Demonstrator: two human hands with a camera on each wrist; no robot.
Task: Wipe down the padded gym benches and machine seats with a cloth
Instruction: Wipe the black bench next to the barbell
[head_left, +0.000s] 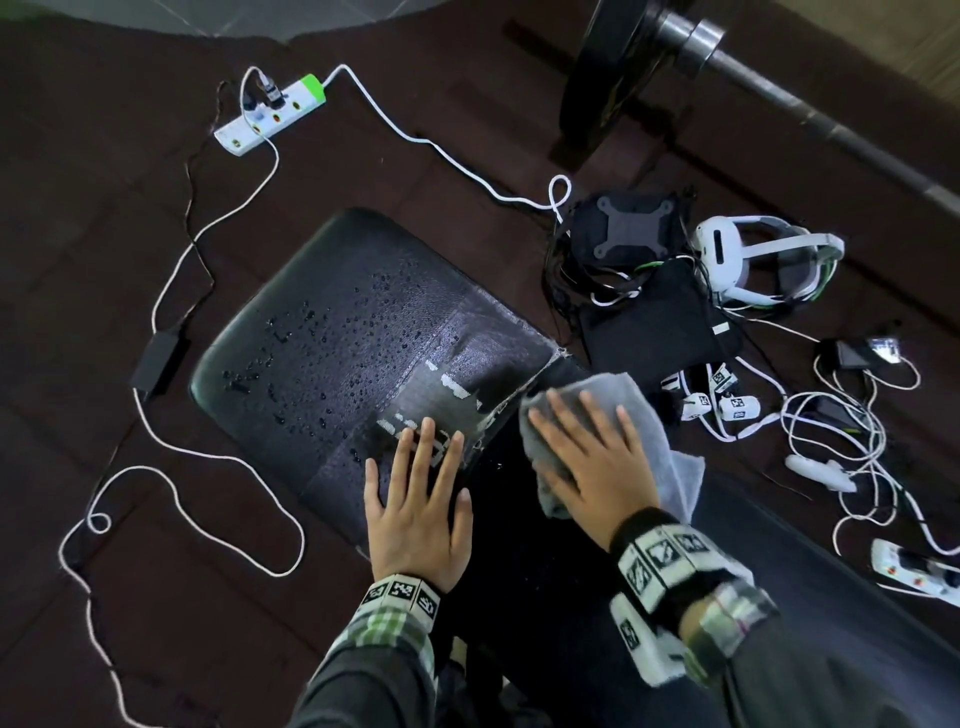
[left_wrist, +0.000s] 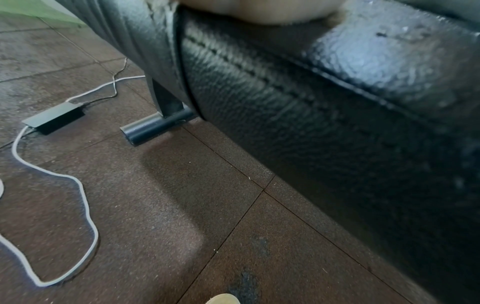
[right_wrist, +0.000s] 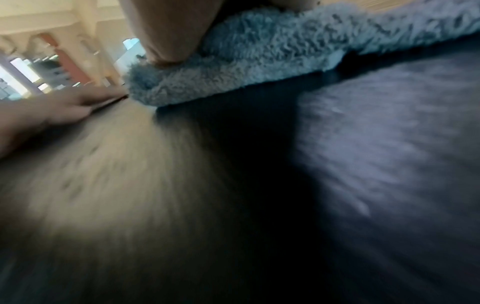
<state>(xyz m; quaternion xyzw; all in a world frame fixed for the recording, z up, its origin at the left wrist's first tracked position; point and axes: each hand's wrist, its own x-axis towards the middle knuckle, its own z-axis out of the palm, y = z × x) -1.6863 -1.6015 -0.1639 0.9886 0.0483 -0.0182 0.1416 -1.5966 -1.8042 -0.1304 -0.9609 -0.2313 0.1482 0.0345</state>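
The black padded counter (head_left: 332, 332) is running lengthwise away from the person, its far half lying beaded with water droplets (head_left: 311, 353) and its near section, past a cross seam, showing worn pale patches. The grey cloth (head_left: 613, 415) is sitting at the counter's right edge near that seam, so the wet stretch is lying ahead and to the left of it. The right hand (head_left: 592, 462) is pressing flat on the cloth, fingers (head_left: 561, 415) straight and spread, gripping nothing. The left hand (head_left: 415, 499) is resting flat on the near pad, fingers likewise extended, bracing. The right hand is the nearer to the cloth, and I judge its next stroke is heading forward-left along the long axis into the droplets.
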